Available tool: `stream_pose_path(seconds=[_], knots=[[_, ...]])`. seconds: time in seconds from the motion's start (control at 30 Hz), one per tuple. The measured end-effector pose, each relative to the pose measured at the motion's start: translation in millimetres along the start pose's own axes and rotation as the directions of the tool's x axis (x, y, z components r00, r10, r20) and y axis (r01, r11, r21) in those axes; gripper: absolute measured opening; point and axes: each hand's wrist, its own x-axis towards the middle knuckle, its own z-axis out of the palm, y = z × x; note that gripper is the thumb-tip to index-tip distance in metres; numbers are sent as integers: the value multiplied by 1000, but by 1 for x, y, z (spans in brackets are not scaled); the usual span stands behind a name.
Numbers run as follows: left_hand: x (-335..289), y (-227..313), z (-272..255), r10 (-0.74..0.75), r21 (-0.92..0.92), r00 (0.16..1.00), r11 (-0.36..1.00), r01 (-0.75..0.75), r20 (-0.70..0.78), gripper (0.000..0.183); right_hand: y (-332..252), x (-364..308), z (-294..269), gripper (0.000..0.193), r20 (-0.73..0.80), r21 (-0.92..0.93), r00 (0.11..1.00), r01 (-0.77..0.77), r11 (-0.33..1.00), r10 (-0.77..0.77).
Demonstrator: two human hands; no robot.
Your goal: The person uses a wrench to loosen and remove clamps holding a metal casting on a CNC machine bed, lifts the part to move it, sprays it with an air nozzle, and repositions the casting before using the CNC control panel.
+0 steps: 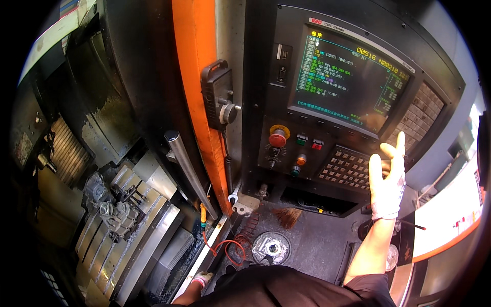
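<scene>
My right hand (pixel 387 190), in a pale work glove, is raised in front of the CNC machine's control panel (pixel 263 102). Its fingers are spread, with nothing held, and overlap the right end of the square-key pad (pixel 343 168). Above the pad glows a dark screen (pixel 348 77) with lines of coloured text. Low in the view, my left hand (pixel 203 278), also gloved, is down at the pale sill (pixel 192 276) of the machine opening. Its fingers are too small and partly hidden to read, and I cannot tell whether it grips anything.
Left, a cast metal part (pixel 115 212) sits on the slotted machine table (pixel 97 258). A handwheel pendant (pixel 219 97) hangs on the orange frame (pixel 190 46). A steel door handle (pixel 189 171), red emergency button (pixel 277 138), air gun (pixel 203 215) with red hose, brush (pixel 287 217) and round metal part (pixel 271 247) are nearby.
</scene>
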Motion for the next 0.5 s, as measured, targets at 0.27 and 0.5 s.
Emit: stream_pose_path(seconds=[0.27, 0.5], knots=[[-4, 8, -1, -49, -2, 999, 999, 49, 11, 66, 1, -1, 1, 39, 3, -7, 1000, -1, 1000, 1], [-13, 16, -5, -14, -68, 1000, 998, 14, 4, 64, -1, 0, 0, 40, 2, 2, 1000, -4, 1000, 4]])
